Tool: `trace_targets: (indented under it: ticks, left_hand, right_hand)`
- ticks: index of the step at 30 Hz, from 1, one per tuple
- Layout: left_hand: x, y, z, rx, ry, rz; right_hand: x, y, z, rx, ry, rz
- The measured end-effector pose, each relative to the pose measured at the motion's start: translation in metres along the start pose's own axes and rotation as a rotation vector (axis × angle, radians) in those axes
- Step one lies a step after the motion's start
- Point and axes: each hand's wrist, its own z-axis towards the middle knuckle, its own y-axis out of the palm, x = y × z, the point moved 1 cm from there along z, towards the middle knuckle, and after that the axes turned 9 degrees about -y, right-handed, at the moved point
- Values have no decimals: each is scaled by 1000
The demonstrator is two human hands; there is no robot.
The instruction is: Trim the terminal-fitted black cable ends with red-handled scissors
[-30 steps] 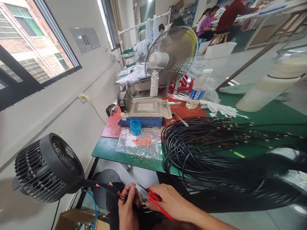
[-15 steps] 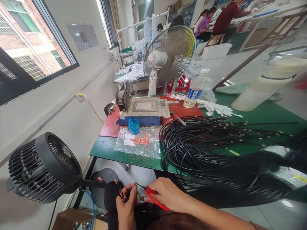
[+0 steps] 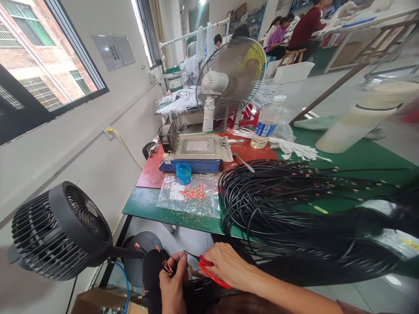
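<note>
Below the green surface [image 3: 147,205], the left hand [image 3: 172,283] has its grip closed around black wire ends [image 3: 167,267] (red-tipped). The right hand [image 3: 225,266], beside them, grips red cutters [image 3: 209,272]. A slip could nick fingers, with the blades this close.

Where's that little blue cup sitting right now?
In the head view, the blue cup stands on the green table, left of centre, against the blue-based machine, just behind the plastic sheet of red bits.

The right hand [image 3: 225,266] hides most of the red-handled tool [image 3: 209,270]; its tip is too small to read, perhaps scissors. The cardboard box [image 3: 98,305] is cut off at the near edge.
</note>
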Motion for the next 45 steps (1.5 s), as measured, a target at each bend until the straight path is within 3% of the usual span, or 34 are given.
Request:
trace_targets:
  ticks: [5,9,15,18,21,27,35,38,45]
  left_hand:
    - [-7,-6,3,-88,-42,-126]
    - [-11,-11,5,-92,-72,-177]
    - [-9,-9,2,-134,-71,-148]
    - [-7,-6,-2,-165,-44,-112]
    - [-6,-3,-5,-163,-23,-91]
    - [-4,0,-8,-126,1,-29]
    - [-2,5,-15,-227,-67,-189]
    - [-2,4,-16,-228,-90,-213]
    - [-5,3,-11,-325,-54,-176]
  right_hand:
    - [0,4,7,-7,44,179]
    - [-2,6,12,39,88,335]
    - [-7,8,18,73,184,1028]
    - [-9,11,22,66,189,1226]
    - [-11,12,24,64,195,1264]
    - [-13,12,20,97,147,1111]
    - [-8,19,21,-32,245,1448]
    - [-8,21,21,-48,270,1464]
    - [-11,17,20,-13,181,1424]
